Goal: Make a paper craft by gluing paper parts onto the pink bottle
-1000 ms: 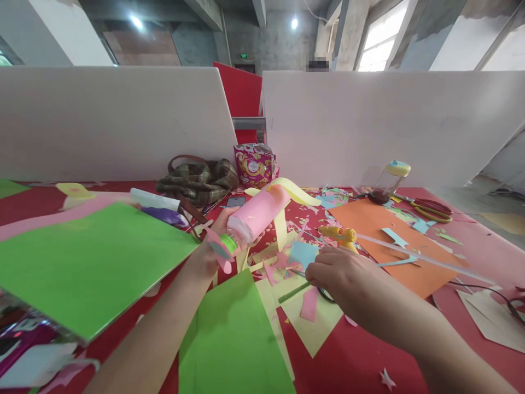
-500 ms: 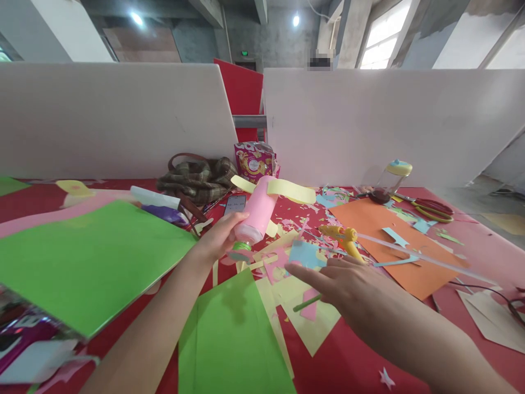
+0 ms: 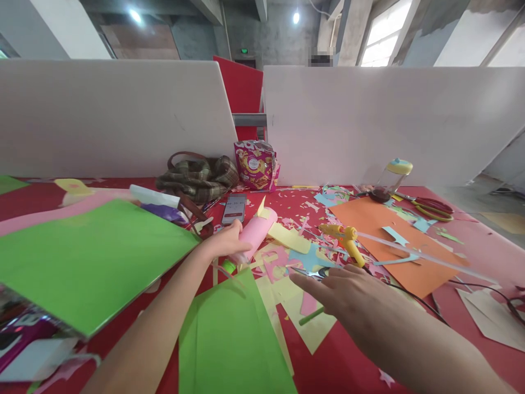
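Observation:
My left hand (image 3: 227, 239) is closed around a pink paper-covered bottle (image 3: 259, 230) with a green end. Pale yellow paper strips (image 3: 289, 238) stick out from its sides. The bottle is tilted low over paper scraps, its far end pointing up and right. My right hand (image 3: 340, 284) is palm down, index finger stretched to the left. Below its curled fingers a thin green stick (image 3: 311, 316) juts out, gripped there; its other end is hidden. Just beyond that hand lie scissors (image 3: 323, 272), partly covered, and a yellow glue gun (image 3: 344, 237).
Green sheets (image 3: 229, 339) lie in front, and a green-topped stack (image 3: 94, 257) is at left. A phone (image 3: 234, 209), plaid bag (image 3: 200, 178) and snack bag (image 3: 257, 165) stand behind. At right are orange paper (image 3: 394, 235), a jar (image 3: 391, 180), red-handled scissors (image 3: 435, 208) and a cord (image 3: 414, 298).
My left hand has lowered and tipped the bottle toward the table, uncovering the phone. My right hand has shifted slightly nearer with the green stick, and the scissors beyond it now show.

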`<action>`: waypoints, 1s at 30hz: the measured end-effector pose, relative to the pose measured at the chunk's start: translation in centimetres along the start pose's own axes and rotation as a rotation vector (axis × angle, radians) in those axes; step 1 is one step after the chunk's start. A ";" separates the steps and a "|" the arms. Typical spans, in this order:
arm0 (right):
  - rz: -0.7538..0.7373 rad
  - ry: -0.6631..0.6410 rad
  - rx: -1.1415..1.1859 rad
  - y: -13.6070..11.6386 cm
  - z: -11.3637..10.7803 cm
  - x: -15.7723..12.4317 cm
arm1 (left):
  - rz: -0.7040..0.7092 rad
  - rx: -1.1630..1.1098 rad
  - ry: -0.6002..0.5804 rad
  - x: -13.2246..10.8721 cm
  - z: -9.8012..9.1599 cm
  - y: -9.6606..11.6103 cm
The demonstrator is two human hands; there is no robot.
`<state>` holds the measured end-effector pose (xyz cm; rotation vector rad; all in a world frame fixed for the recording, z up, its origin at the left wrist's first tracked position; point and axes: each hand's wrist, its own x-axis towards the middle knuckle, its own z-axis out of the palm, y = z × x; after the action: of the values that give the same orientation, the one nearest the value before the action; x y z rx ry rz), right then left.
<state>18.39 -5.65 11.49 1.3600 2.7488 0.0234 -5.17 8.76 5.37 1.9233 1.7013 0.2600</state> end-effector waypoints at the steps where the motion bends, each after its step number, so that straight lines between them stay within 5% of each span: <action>1: -0.004 0.014 -0.019 -0.1 0.0 0.0 | 0.021 0.033 0.002 -0.1 0.0 0.0; 9: -0.059 0.031 -0.044 -0.8 -0.7 0.8 | 0.334 0.073 0.127 -4.1 -1.2 3.6; 13: -0.069 0.044 -0.045 -1.2 -0.6 1.0 | 0.568 -0.142 -0.243 -7.4 -1.5 6.8; 16: -0.050 0.004 -0.052 -1.2 -0.4 1.2 | 0.659 -0.162 -0.357 -8.6 -1.4 7.9; 26: -0.058 0.019 -0.064 -1.4 -0.2 1.2 | 0.648 -0.143 -0.252 -9.8 -0.9 8.1; 30: -0.128 0.079 -0.101 -1.7 1.0 0.9 | 0.674 -0.196 -0.299 -10.0 -0.1 8.1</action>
<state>16.54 -5.97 10.39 1.1808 2.8502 0.2092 -0.07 -1.20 11.78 2.1915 0.7714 0.3487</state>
